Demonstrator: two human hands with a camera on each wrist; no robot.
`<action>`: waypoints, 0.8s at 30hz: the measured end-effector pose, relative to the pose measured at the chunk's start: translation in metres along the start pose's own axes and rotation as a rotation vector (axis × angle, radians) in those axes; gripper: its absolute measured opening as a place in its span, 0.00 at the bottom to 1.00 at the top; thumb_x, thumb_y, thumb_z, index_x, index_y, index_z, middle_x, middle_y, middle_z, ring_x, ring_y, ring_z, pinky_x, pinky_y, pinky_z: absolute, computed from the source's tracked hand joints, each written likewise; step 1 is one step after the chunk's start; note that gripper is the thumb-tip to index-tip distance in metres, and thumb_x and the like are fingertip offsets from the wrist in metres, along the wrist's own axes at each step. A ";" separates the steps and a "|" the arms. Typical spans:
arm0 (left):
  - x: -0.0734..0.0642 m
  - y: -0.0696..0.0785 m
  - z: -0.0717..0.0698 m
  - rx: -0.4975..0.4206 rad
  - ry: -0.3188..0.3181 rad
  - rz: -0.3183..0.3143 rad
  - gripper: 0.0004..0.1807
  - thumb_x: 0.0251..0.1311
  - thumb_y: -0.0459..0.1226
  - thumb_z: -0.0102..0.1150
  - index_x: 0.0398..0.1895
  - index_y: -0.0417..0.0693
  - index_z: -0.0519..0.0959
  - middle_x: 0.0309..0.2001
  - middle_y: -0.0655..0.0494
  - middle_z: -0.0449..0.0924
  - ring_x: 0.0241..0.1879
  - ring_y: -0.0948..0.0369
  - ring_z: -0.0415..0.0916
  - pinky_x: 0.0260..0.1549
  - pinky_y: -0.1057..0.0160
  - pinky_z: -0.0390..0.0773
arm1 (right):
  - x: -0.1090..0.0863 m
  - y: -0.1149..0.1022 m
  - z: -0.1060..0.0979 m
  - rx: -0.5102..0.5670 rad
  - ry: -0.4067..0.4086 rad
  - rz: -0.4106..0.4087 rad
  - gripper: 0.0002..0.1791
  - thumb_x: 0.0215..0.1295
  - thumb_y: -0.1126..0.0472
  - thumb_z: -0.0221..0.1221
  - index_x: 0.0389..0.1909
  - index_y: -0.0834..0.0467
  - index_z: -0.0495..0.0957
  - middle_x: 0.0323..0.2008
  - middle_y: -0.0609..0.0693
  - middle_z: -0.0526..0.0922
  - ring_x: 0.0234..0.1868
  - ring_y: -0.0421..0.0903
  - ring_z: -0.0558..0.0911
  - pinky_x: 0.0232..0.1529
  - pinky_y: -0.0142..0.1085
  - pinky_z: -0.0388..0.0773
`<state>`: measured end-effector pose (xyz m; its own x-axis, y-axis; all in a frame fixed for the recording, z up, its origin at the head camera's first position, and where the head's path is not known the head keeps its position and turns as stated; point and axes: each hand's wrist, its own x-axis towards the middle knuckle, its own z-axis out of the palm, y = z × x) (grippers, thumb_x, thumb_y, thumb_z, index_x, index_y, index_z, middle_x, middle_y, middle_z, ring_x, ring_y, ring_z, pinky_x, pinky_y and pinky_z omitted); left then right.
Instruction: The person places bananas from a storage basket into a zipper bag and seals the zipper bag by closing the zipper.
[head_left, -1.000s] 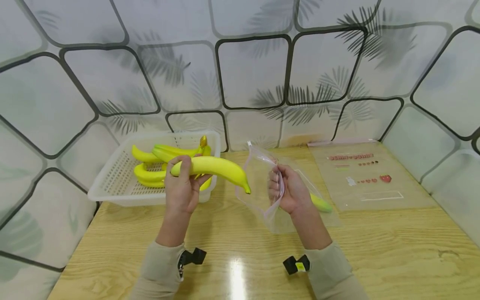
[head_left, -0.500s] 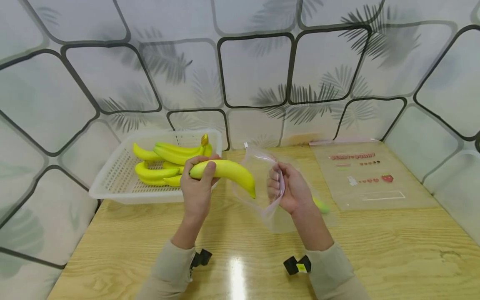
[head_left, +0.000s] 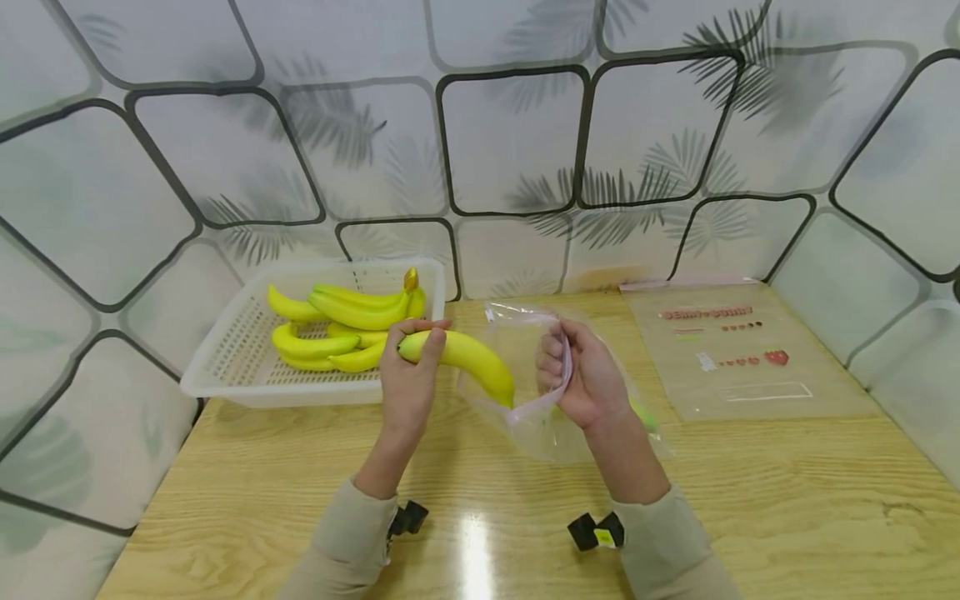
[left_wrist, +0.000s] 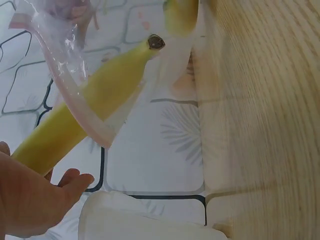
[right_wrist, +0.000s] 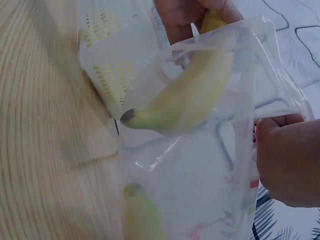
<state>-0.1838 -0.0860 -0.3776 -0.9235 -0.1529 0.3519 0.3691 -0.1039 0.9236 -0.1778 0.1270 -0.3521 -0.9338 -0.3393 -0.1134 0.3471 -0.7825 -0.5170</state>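
Note:
My left hand (head_left: 408,379) grips a yellow banana (head_left: 472,360) near its greenish end. The banana's other end, dark-tipped in the left wrist view, is inside the mouth of a clear zip bag (head_left: 540,429). Fingers of my right hand (head_left: 588,375) curl round the bag's pink-edged rim at the right side of the opening. Lower in the same bag lies another banana (right_wrist: 142,215), seen through the plastic in the right wrist view; in the head view my right wrist hides most of it.
A white perforated basket (head_left: 225,350) with several bananas (head_left: 360,310) stands at the back left. Flat on the wooden table (head_left: 750,500) at the right lies another clear bag (head_left: 720,358) with pink print. A patterned wall covering (head_left: 510,142) rises behind.
My left hand has moved right and slightly down, bringing the banana's tip from outside the bag into its mouth. The right hand keeps its hold on the rim, almost still.

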 end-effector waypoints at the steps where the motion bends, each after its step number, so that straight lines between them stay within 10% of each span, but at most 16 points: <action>1: 0.000 0.000 0.000 -0.003 -0.020 0.003 0.12 0.70 0.35 0.57 0.50 0.38 0.71 0.53 0.40 0.82 0.54 0.54 0.79 0.44 0.69 0.79 | 0.000 0.000 0.000 0.008 -0.010 -0.004 0.21 0.82 0.53 0.32 0.29 0.54 0.66 0.18 0.44 0.65 0.20 0.38 0.53 0.17 0.25 0.54; 9: 0.000 0.003 -0.003 -0.017 -0.169 -0.040 0.13 0.73 0.33 0.50 0.55 0.35 0.67 0.57 0.38 0.79 0.53 0.54 0.80 0.44 0.64 0.83 | -0.001 -0.001 -0.003 0.165 -0.128 -0.011 0.24 0.82 0.54 0.32 0.27 0.56 0.70 0.18 0.46 0.68 0.23 0.38 0.49 0.20 0.26 0.50; 18: 0.012 0.024 -0.036 0.526 -0.462 -0.108 0.22 0.64 0.40 0.66 0.60 0.47 0.75 0.44 0.45 0.81 0.34 0.57 0.80 0.33 0.61 0.82 | -0.003 -0.004 -0.005 0.230 -0.194 -0.024 0.25 0.82 0.54 0.31 0.27 0.57 0.69 0.19 0.47 0.69 0.24 0.38 0.49 0.22 0.26 0.49; 24: 0.013 0.031 -0.042 0.849 -0.689 -0.064 0.23 0.69 0.41 0.54 0.65 0.45 0.74 0.41 0.50 0.80 0.28 0.61 0.69 0.31 0.62 0.73 | -0.002 -0.005 -0.007 0.222 -0.221 -0.028 0.25 0.82 0.54 0.30 0.28 0.57 0.69 0.19 0.47 0.68 0.23 0.38 0.49 0.21 0.26 0.51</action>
<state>-0.1801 -0.1324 -0.3512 -0.8963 0.4386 0.0654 0.3703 0.6591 0.6546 -0.1778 0.1348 -0.3550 -0.9103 -0.4022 0.0976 0.3546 -0.8796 -0.3171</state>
